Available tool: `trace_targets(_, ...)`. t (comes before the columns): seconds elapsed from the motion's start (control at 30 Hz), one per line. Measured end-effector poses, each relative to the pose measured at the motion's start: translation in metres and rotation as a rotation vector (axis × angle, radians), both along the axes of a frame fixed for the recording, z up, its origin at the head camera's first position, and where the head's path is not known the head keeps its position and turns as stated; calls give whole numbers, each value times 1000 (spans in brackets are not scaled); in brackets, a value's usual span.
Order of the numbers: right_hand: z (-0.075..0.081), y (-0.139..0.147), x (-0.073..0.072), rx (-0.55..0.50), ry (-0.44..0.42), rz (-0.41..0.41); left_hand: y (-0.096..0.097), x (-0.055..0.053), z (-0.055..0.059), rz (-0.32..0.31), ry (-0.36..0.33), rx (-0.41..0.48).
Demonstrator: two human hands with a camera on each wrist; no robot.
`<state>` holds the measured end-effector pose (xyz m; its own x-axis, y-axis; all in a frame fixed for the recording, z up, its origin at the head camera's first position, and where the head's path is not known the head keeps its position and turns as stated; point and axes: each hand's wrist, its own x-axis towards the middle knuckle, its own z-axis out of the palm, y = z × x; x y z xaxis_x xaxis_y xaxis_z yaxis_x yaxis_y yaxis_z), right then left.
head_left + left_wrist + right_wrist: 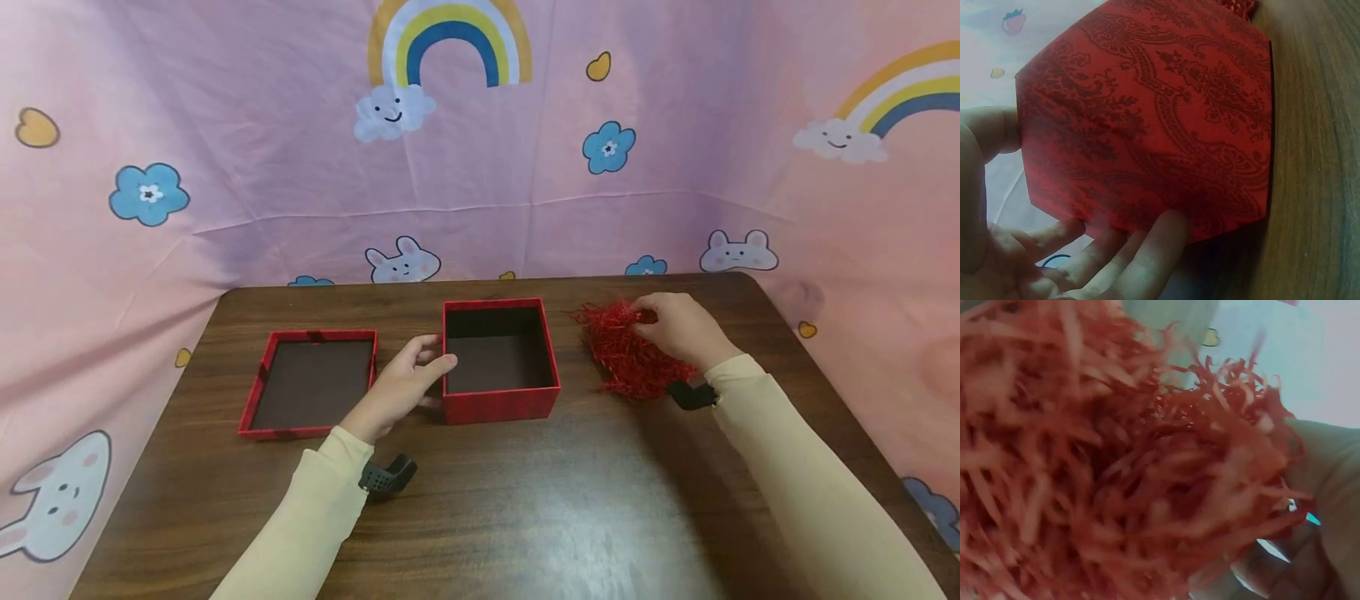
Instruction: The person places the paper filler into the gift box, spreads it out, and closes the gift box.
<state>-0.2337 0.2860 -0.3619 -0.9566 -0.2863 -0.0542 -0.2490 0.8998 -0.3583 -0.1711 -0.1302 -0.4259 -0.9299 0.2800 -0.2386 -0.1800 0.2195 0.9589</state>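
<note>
A red box (pixel 498 406) with a dark inside stands open at mid-table. My left hand (pixel 408 379) holds it by its left side, thumb over the rim and fingers along the outer wall. Up close in the left wrist view, that patterned red wall (pixel 1154 119) has the fingers (pixel 1154 256) against it. At the right, my right hand (pixel 686 329) grips a tuft from a heap of red shredded paper (pixel 626 354). Strands of the shredded paper (pixel 1116 475) fill most of the right wrist view and partly hide the fingers.
A shallow red lid (pixel 311 432) lies with its dark inside up, left of the box. The brown wooden table (pixel 525 517) backs onto a pink and purple printed cloth (pixel 480 167) that also hangs on both sides.
</note>
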Motion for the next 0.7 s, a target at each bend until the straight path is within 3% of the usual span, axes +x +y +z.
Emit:
trace_targets(0.2,21,1,1,-18,74,-8,2,2,3,5,7,-30)
trace_targets(0.7,61,4,0,-82,87,-46,2,1,1,12,6,-42)
